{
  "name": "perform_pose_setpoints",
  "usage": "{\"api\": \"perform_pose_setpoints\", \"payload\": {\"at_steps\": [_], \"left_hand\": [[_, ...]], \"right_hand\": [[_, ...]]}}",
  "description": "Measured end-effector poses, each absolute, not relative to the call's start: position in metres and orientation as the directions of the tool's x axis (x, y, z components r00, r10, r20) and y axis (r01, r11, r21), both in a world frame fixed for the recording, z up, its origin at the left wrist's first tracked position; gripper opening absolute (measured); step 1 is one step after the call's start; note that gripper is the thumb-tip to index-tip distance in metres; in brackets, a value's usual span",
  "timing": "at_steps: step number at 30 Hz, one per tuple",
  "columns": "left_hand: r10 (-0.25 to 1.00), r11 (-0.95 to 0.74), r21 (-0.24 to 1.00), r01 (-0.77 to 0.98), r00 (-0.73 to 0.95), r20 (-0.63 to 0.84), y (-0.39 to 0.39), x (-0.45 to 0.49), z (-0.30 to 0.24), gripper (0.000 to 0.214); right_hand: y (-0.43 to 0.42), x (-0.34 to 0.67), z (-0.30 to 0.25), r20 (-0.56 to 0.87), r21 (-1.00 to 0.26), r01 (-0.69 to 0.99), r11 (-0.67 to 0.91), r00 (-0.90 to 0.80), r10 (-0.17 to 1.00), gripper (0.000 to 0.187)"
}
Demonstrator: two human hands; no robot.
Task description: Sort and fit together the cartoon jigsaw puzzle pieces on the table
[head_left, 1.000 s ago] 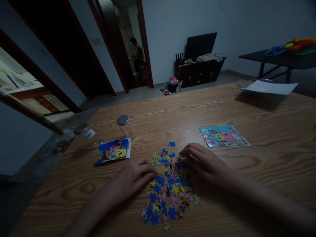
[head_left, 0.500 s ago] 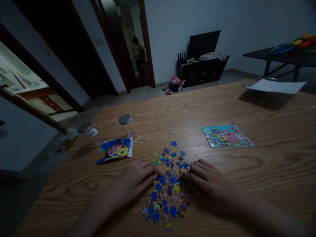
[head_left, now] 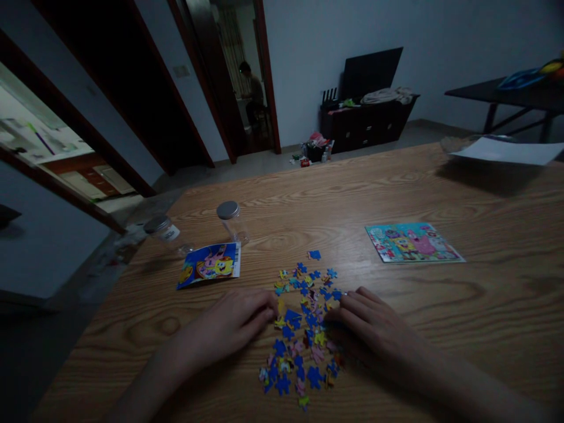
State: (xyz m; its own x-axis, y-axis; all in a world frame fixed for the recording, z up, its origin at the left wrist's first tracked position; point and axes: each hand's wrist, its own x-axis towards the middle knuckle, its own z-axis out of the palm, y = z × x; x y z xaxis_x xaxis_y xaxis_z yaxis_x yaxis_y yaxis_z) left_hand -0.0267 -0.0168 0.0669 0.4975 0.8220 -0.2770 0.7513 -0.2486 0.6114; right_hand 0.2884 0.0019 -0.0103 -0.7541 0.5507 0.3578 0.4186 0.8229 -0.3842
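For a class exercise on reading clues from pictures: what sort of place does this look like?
Probably a room in a home, perhaps a dining or living room. A wooden table holds jigsaw pieces, a low cabinet stands against the wall with clothes on it, and a doorway shows a seated person.

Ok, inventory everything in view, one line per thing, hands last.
wooden table: one, light brown, filling the foreground
jigsaw pieces: many, mostly blue with pink and yellow, scattered mid-table
clear jars: two, silver lids, table's far left
barcoded picture card: one, blue and multicoloured, left of the pieces
picture card: one, teal and pink, right of the pieces
white sheet: one, far right table edge
dark side table: one, back right, bearing colourful items
dark cabinet: one, against the back wall
seated person: one, through the doorway
left hand: one, at the pieces' left edge
right hand: one, at the pieces' right edge
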Motion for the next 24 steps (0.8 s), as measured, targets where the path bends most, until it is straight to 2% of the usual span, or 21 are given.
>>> {"api": "perform_pose_setpoints", "payload": {"at_steps": [3,8,15,24], "left_hand": [[0.799,-0.225,0.595,0.771,0.496,-0.340,-0.022,-0.026,0.072,0.018],[0.792,-0.244,0.575,0.781,0.503,-0.347,-0.032,-0.020,0.077,0.004],[0.777,-0.320,0.562,0.763,0.550,-0.305,-0.042,-0.004,0.070,0.015],[0.798,-0.251,0.543,0.801,0.489,-0.352,-0.046,0.006,0.070,0.020]], "right_hand": [[0.002,0.288,-0.010,0.348,-0.416,0.411,0.811,-0.752,0.560,0.013],[0.001,0.289,-0.004,0.344,-0.425,0.406,0.809,-0.754,0.560,0.012],[0.001,0.291,-0.002,0.325,-0.417,0.412,0.810,-0.765,0.556,0.013],[-0.001,0.290,0.001,0.360,-0.426,0.400,0.811,-0.748,0.558,0.017]]}}
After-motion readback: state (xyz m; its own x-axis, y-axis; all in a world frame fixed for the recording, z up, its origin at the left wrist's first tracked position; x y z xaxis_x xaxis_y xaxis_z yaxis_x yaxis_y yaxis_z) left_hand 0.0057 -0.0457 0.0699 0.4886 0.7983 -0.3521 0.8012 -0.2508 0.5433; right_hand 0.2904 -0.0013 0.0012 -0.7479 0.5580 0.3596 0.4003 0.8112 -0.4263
